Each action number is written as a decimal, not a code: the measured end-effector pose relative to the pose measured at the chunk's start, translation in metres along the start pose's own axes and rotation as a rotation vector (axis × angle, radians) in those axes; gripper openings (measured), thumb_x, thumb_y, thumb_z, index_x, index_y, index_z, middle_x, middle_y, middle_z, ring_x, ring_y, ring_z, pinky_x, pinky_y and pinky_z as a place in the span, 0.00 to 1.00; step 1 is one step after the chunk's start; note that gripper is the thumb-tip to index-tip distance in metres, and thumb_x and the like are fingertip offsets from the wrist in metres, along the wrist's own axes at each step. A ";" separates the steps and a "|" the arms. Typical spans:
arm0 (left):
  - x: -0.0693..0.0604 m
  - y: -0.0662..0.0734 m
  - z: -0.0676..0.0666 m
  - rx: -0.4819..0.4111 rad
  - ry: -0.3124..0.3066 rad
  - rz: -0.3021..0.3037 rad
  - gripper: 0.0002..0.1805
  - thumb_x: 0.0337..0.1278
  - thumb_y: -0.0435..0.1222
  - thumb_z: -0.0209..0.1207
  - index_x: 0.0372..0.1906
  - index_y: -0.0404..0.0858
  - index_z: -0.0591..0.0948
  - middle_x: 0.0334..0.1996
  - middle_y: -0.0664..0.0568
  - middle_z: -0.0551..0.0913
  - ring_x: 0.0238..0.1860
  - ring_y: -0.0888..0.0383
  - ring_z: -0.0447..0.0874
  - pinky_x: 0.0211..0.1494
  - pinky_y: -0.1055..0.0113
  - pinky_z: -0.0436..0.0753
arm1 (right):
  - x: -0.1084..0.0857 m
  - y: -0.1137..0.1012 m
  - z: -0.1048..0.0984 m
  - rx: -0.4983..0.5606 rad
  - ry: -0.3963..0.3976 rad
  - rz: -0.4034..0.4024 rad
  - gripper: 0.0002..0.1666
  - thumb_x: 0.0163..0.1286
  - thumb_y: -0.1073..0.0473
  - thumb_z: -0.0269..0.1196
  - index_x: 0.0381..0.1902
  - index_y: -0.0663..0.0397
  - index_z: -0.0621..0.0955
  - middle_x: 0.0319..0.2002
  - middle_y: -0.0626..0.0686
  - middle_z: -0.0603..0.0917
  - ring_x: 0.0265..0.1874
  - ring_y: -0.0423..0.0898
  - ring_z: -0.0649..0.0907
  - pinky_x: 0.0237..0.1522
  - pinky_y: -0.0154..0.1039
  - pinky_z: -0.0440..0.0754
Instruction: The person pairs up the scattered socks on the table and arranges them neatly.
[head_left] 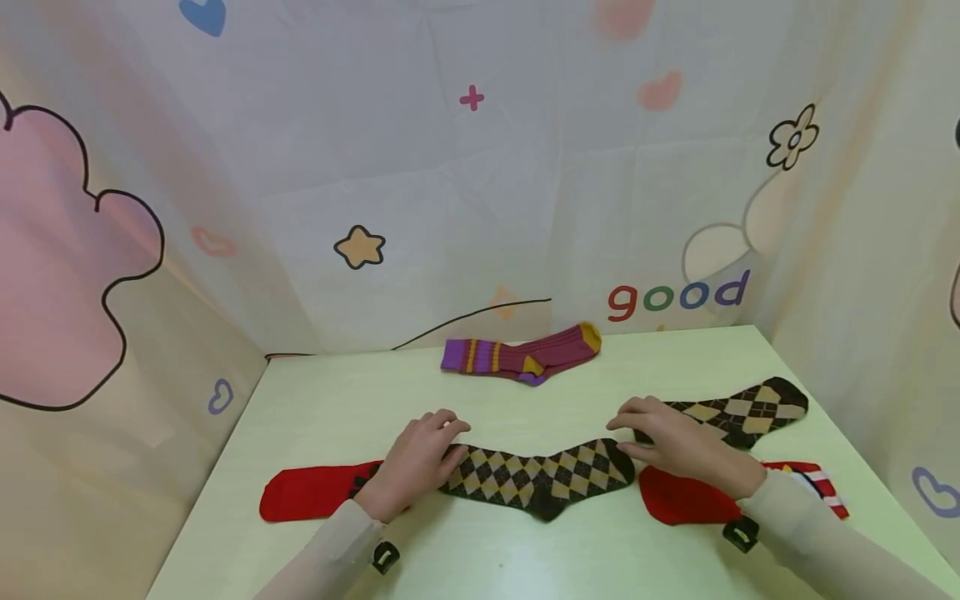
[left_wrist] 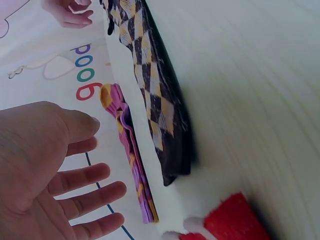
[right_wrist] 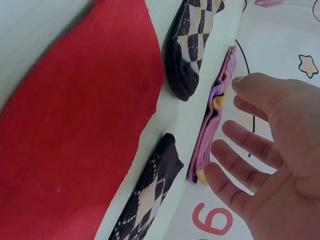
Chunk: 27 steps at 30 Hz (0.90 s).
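Note:
An argyle sock with small diamonds [head_left: 510, 479] lies flat between the two hands. My left hand [head_left: 420, 458] hovers by its left end, its loosely spread fingers holding nothing in the left wrist view. Over the right side, my right hand [head_left: 675, 437] is relaxed too, with nothing between thumb and fingers in the right wrist view. Partly covered by this hand and forearm are a larger-diamond argyle sock [head_left: 757, 408] and a red sock with a striped end [head_left: 682, 498]. Another red sock [head_left: 307, 493] lies at the left, its right end hidden behind my left hand.
A purple and maroon sock [head_left: 555, 354] with mustard patches lies near the table's back edge. The pale table [head_left: 495, 562] meets a printed curtain [head_left: 420, 183] at the back, with more fabric on both sides. Each sleeve has a dark clip near the wrist.

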<state>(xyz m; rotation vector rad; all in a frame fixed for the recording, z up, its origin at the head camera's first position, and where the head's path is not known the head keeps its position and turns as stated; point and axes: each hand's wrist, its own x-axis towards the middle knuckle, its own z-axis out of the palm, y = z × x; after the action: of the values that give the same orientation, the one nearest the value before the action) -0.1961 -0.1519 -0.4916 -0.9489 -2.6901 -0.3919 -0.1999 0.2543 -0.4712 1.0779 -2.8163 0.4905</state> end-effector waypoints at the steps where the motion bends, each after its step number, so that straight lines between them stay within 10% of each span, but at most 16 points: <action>1: 0.001 0.001 0.000 0.003 0.005 0.003 0.16 0.66 0.39 0.68 0.55 0.39 0.85 0.50 0.48 0.84 0.44 0.50 0.83 0.47 0.51 0.84 | -0.001 0.000 0.000 0.002 0.005 0.004 0.16 0.64 0.62 0.74 0.50 0.55 0.88 0.47 0.51 0.83 0.45 0.49 0.80 0.45 0.42 0.86; 27: 0.035 0.029 0.012 -0.025 0.063 0.044 0.35 0.68 0.40 0.65 0.76 0.48 0.68 0.60 0.45 0.76 0.39 0.54 0.81 0.43 0.54 0.83 | -0.023 0.025 -0.015 -0.015 0.160 0.104 0.25 0.61 0.63 0.75 0.57 0.56 0.85 0.54 0.61 0.81 0.51 0.59 0.80 0.44 0.50 0.88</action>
<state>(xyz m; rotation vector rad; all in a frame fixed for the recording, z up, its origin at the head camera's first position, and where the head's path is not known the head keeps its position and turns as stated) -0.2057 -0.1061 -0.4864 -0.9841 -2.6088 -0.4398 -0.2003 0.2913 -0.4684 0.8513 -2.7404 0.5382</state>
